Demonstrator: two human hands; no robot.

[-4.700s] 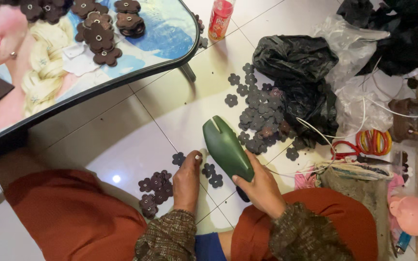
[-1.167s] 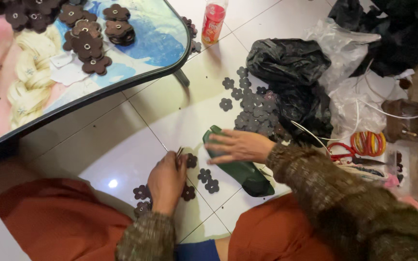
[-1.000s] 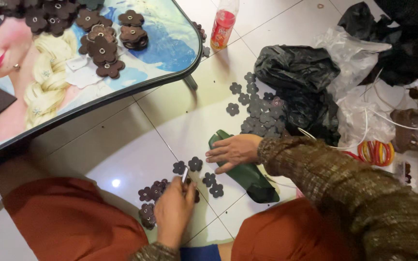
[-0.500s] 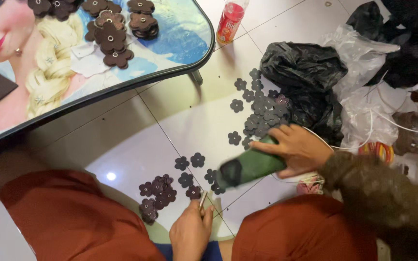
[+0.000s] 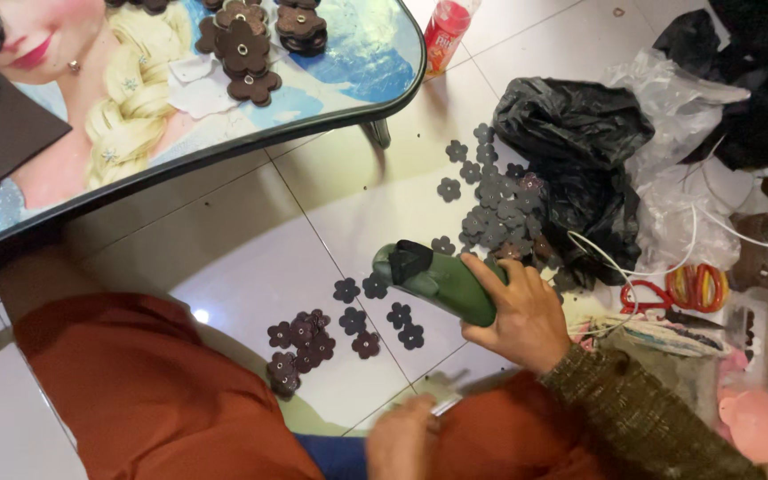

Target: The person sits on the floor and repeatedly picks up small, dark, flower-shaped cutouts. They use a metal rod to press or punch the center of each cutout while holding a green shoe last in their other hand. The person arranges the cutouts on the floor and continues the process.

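While low table (image 5: 330, 107) looms at 11 o'clock, right hand (image 5: 517, 316) wraps fingers round green tool (image 5: 437, 280) at centre, left hand (image 5: 401, 436) pinches thin metal bit at 6 o'clock; tool swing w/ loose grip could scatter dark flower cutouts (image 5: 313, 333).

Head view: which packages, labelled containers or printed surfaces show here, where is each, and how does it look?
Red bottle: top centre on the floor tiles, pale label band.
Black plastic bag: right of centre, crumpled.
Clear plastic bag: upper right, crinkled.
Printed tabletop: upper left, blue cartoon picture, dark rim.
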